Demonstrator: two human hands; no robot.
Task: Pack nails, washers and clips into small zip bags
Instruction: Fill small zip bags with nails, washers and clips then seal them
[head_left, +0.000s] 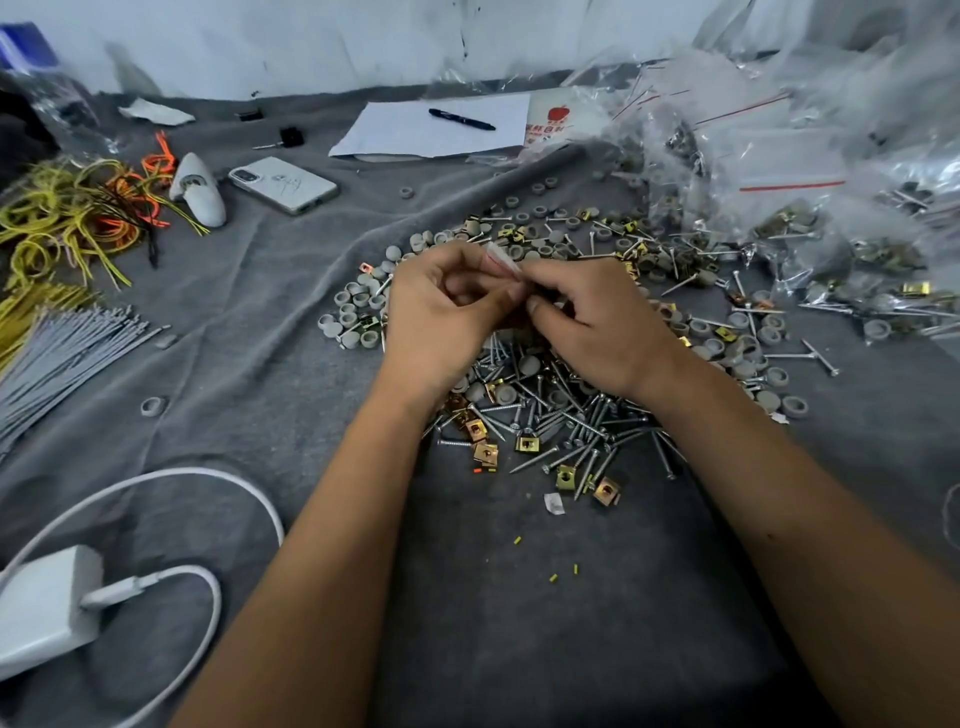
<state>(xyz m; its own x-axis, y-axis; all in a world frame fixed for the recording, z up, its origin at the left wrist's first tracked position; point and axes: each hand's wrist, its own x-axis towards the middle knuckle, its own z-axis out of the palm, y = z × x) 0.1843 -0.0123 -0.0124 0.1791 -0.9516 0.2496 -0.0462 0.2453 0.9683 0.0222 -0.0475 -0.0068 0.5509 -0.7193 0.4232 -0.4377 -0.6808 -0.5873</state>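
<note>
While loose nails (556, 426) and brass clips (485, 452) are lying heaped on the grey cloth (260, 322) just below the wrists, the left hand (441, 306) and the right hand (597, 317) are meeting above the pile, both pinching a small zip bag (503, 261) between curled fingertips. The bag's red-striped mouth is poking up and away from the person between the two grips, so the opening seems to be facing the far side; neither hand looks nearer to it. What it is holding cannot be made out. Grey washers (358, 306) are spreading round the hands on both sides. Farther right, filled bags (810, 228) with nails, washers and clips inside are piling up against the wall.
</note>
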